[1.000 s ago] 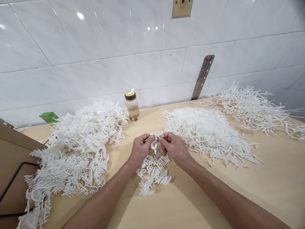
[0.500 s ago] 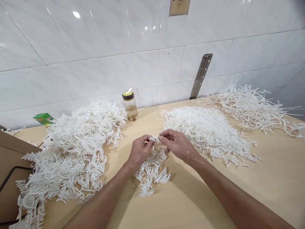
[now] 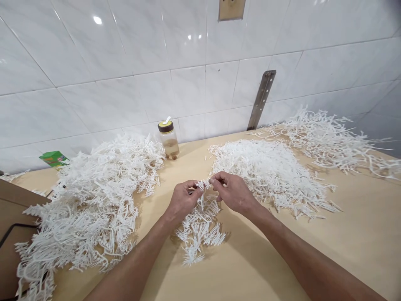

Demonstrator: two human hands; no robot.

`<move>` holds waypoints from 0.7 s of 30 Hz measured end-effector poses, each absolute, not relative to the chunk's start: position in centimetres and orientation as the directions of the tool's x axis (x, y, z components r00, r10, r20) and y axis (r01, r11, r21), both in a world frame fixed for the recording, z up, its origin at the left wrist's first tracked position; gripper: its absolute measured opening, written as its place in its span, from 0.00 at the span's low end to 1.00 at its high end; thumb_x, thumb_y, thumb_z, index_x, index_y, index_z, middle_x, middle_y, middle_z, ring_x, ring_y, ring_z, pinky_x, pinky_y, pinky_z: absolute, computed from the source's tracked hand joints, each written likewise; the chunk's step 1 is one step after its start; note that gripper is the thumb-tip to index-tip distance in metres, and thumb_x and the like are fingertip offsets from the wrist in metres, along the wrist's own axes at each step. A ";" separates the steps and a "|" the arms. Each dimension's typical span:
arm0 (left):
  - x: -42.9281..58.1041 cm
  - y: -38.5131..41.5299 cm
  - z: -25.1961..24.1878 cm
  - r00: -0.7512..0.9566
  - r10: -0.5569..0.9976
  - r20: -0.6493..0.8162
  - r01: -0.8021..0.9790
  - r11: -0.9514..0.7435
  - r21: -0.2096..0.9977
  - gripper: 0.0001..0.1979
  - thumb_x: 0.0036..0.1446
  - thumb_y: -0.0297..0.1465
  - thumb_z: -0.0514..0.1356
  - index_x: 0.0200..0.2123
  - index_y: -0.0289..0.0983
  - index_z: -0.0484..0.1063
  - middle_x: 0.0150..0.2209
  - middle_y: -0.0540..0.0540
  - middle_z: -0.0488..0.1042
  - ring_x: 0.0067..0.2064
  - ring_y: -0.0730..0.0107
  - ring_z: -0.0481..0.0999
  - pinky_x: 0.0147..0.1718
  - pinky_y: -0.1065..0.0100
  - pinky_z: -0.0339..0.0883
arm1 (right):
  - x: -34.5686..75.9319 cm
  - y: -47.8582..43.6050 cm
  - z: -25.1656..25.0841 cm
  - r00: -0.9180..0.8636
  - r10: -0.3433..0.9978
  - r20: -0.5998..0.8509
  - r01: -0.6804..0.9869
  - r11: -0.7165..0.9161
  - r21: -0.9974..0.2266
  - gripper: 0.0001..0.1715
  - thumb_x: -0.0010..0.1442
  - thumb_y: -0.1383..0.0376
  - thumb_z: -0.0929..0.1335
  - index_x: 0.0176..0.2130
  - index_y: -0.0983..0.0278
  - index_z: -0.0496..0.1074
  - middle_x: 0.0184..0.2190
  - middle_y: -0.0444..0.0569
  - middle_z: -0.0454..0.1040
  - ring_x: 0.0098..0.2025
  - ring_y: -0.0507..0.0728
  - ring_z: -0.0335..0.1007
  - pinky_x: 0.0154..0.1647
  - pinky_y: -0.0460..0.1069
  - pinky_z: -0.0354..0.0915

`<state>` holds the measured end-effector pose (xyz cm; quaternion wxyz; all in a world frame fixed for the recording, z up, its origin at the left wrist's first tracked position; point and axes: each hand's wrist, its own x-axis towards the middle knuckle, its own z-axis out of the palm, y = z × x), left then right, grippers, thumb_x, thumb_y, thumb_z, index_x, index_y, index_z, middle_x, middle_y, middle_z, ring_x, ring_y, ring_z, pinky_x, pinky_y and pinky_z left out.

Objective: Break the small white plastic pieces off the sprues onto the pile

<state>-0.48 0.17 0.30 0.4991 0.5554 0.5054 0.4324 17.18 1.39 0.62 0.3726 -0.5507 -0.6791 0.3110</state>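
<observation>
Matt sprigs (image 3: 194, 239), seemingly plastic

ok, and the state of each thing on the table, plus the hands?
Left hand, pinching a white piece
Right hand, fingertips pinched at its other end
White piece, held between both hands
Bottle, upright, lid on, partly filled
Left pile, loose, tangled
Small pile, loose, scattered
Right pile, loose, heaped
Far-right pile, loose, tangled
Green carton, partly hidden; open or shut unclear

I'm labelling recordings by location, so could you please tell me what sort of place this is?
Probably an indoor workroom, though it could be a home: heaps of branching white pieces lie on a pale table against a tiled wall.
</observation>
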 end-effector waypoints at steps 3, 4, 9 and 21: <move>-0.6 0.2 0.4 0.185 0.979 -0.091 0.039 0.085 0.996 0.12 0.48 0.38 0.65 0.29 0.34 0.72 0.18 0.55 0.62 0.19 0.80 0.57 0.19 0.75 0.51 | 17.2 1.4 0.4 -0.104 0.978 0.182 0.544 0.209 -0.813 0.13 0.63 0.59 0.63 0.33 0.62 0.71 0.27 0.44 0.73 0.24 0.53 0.71 0.27 0.47 0.62; -0.7 0.3 0.4 0.208 0.972 -0.107 0.015 0.106 0.994 0.12 0.49 0.38 0.65 0.29 0.34 0.72 0.18 0.56 0.60 0.19 0.80 0.56 0.19 0.75 0.49 | 17.2 1.4 0.3 -0.102 0.977 0.189 0.550 0.213 -0.807 0.12 0.63 0.59 0.62 0.32 0.62 0.71 0.27 0.44 0.73 0.24 0.53 0.71 0.26 0.47 0.62; -0.8 0.5 0.2 0.206 0.976 -0.073 0.011 0.072 0.997 0.14 0.49 0.40 0.65 0.26 0.35 0.69 0.19 0.56 0.57 0.19 0.82 0.52 0.18 0.75 0.46 | 17.0 1.4 -0.1 -0.108 0.971 0.213 0.560 0.237 -0.794 0.10 0.62 0.60 0.62 0.33 0.62 0.69 0.29 0.46 0.74 0.25 0.54 0.70 0.26 0.47 0.61; -0.8 0.3 0.5 0.300 0.950 -0.092 0.004 0.095 0.995 0.08 0.50 0.34 0.62 0.27 0.35 0.70 0.19 0.55 0.59 0.20 0.80 0.54 0.20 0.73 0.47 | 17.3 1.8 -0.4 -0.133 0.978 0.159 0.499 0.205 -0.842 0.13 0.63 0.58 0.62 0.33 0.62 0.68 0.26 0.44 0.72 0.21 0.51 0.68 0.23 0.45 0.62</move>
